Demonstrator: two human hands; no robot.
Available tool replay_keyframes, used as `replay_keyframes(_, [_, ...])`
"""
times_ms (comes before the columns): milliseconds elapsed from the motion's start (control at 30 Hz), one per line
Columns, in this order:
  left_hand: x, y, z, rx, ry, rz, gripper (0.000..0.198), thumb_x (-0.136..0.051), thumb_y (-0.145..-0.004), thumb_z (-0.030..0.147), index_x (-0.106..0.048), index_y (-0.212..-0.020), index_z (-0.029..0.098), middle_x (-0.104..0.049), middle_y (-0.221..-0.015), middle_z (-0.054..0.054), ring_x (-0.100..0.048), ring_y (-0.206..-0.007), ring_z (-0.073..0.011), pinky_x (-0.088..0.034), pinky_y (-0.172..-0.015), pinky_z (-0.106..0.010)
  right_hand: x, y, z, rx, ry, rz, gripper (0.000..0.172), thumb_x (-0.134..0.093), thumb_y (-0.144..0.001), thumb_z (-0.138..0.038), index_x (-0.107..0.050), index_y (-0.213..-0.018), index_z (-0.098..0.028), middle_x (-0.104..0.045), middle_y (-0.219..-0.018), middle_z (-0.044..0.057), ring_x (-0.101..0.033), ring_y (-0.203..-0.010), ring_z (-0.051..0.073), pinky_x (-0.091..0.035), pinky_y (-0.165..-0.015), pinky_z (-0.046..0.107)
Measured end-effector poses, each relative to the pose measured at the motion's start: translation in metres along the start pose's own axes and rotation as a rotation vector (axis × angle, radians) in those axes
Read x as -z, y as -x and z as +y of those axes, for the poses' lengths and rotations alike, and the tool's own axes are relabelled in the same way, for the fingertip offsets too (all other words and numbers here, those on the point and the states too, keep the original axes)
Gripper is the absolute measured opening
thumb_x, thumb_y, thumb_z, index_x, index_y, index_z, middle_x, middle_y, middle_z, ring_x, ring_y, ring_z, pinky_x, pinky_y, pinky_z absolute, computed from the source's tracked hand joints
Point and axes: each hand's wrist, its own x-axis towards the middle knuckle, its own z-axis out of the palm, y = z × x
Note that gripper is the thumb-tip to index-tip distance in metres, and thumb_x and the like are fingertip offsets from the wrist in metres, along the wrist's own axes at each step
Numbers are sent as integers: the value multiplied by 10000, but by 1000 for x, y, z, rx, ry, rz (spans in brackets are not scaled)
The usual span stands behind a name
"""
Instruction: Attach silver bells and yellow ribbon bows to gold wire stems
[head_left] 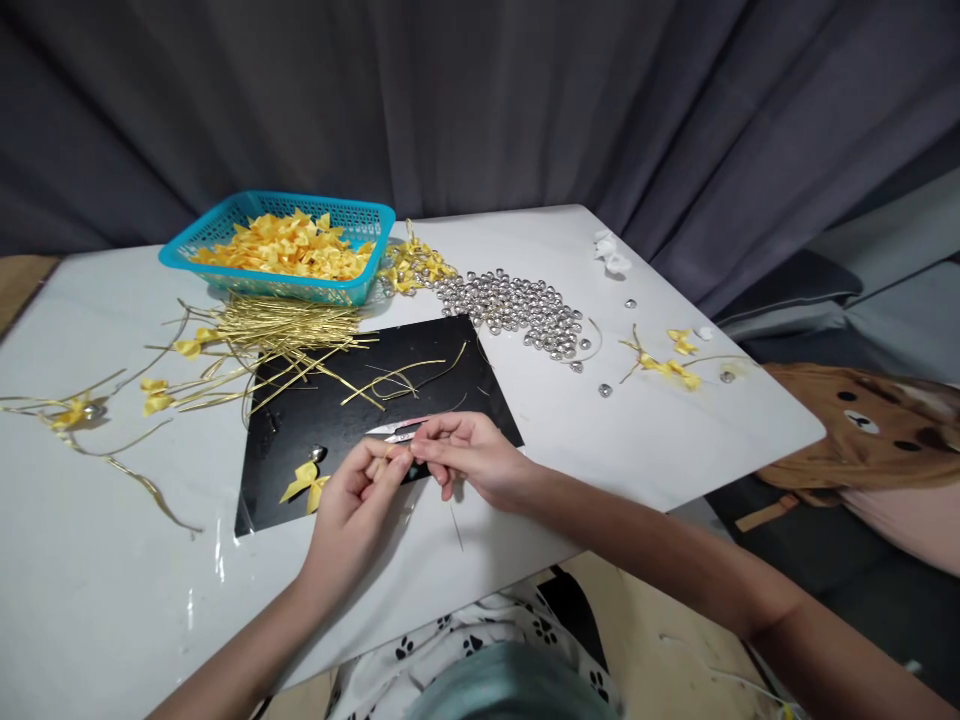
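My left hand point(364, 490) and my right hand point(476, 455) meet fingertip to fingertip over the front edge of a black mat point(300, 505). Both are closed in a pinch on a thin cord, mostly hidden by the fingers. A fine strand point(457, 527) hangs below my right hand. Just behind the fingers lie small metal snips point(390, 428), partly covered. Left of my left hand are a yellow ribbon bow point(301, 484) and a silver heart bead point(318, 453). Loose gold cords point(401, 378) curl across the mat's far half.
A blue basket point(277, 200) of yellow bows stands at the back left, with a pile of gold cords point(285, 325) before it. Many silver beads point(517, 305) spread at centre back, beside finished-looking bow pieces point(416, 265). More bows on cords point(667, 368) lie right.
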Motion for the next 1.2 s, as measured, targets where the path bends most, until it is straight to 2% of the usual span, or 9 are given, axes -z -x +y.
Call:
replay_keyframes(100, [-1, 1, 1, -11, 5, -18, 387, -663, -725, 557, -560, -699, 184, -361, -479, 87, -262, -454, -80, -234, -440, -201, 1, 2, 1, 10, 173, -91, 258, -630, -791, -393, -505, -821, -169, -466, -403, -112, -408, -315, 43, -409, -337, 152])
replay_keyframes(167, [-2, 1, 1, -17, 11, -33, 384, -646, -738, 560, -537, -693, 195, -318, -460, 102, -226, -435, -77, -225, -434, -203, 0, 3, 3, 44, 283, -105, 170, -508, -885, -343, -448, -850, -188, -405, -397, -129, -368, -302, 40, -341, -317, 132])
replay_keyframes(267, [-4, 0, 0, -22, 3, -33, 370, -630, -755, 551, -528, -695, 201, -309, -461, 104, -215, -430, -78, -237, -439, -204, -2, 4, 7, 104, 352, -100, 118, -408, -938, -296, -387, -865, -205, -328, -430, -141, -319, -309, 36, -297, -320, 122])
replay_keyframes(433, [-2, -2, -5, -56, -64, 61, 294, -640, -776, 472, -614, -767, 179, -360, -516, 78, -293, -485, -90, -272, -478, -210, -3, 3, 10, 86, 321, -96, 102, -354, -953, -281, -364, -881, -210, -324, -446, -144, -315, -287, 39, -317, -322, 134])
replay_keyframes(600, [1, 0, -7, -115, -141, 153, 230, -657, -770, 403, -662, -778, 173, -310, -516, 81, -283, -485, -92, -260, -476, -220, -3, 3, 7, 75, 306, -119, 95, -366, -949, -281, -375, -893, -205, -332, -430, -149, -330, -274, 42, -317, -319, 136])
replay_keyframes(800, [0, 3, -6, -214, -209, 215, 116, -648, -789, 302, -617, -845, 205, -297, -510, 96, -286, -465, -91, -259, -478, -220, -3, 6, 4, 79, 349, -128, 97, -373, -953, -264, -389, -884, -198, -355, -416, -148, -355, -272, 38, -271, -308, 135])
replay_keyframes(900, [-1, 4, -6, -266, -236, 232, 98, -663, -775, 262, -585, -816, 221, -330, -521, 95, -295, -471, -90, -257, -486, -221, -3, 7, 4, 71, 336, -140, 97, -367, -956, -260, -386, -881, -201, -362, -403, -148, -354, -267, 40, -260, -305, 141])
replay_keyframes(1033, [0, 4, -5, -249, -275, 212, 62, -671, -761, 264, -664, -782, 206, -303, -516, 87, -288, -470, -92, -249, -487, -231, -4, 7, 2, 76, 333, -131, 103, -356, -959, -243, -388, -871, -198, -361, -414, -144, -381, -279, 38, -274, -319, 140])
replay_keyframes(1200, [2, 1, -5, -156, -241, 195, 130, -682, -749, 323, -698, -792, 201, -278, -501, 85, -267, -466, -94, -239, -486, -236, -2, 5, 4, 84, 350, -95, 102, -364, -956, -264, -383, -880, -199, -367, -426, -143, -378, -275, 39, -257, -312, 142])
